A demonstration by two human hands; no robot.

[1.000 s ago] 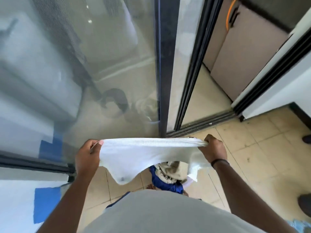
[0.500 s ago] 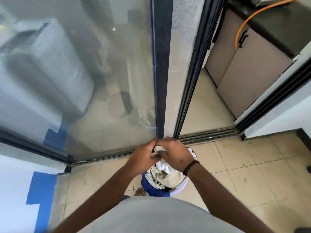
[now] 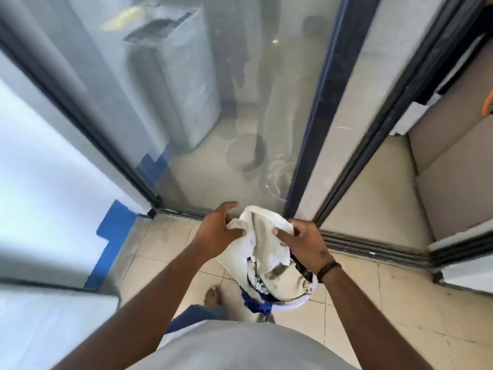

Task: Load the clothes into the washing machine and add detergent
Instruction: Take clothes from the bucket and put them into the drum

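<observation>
Standing on beige tiled floor before glass sliding door

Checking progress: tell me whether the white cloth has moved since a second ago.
Yes. The white cloth, then stretched wide, is now bunched over the basket.

We see both arms stretched forward and down, hands close together at centre. Left hand: fingers spread and loosely curved, thumb side against the white cloth. Right hand: fingers curled, grip pinching the cloth's other edge; dark band on the wrist. Bare left foot below.
</observation>
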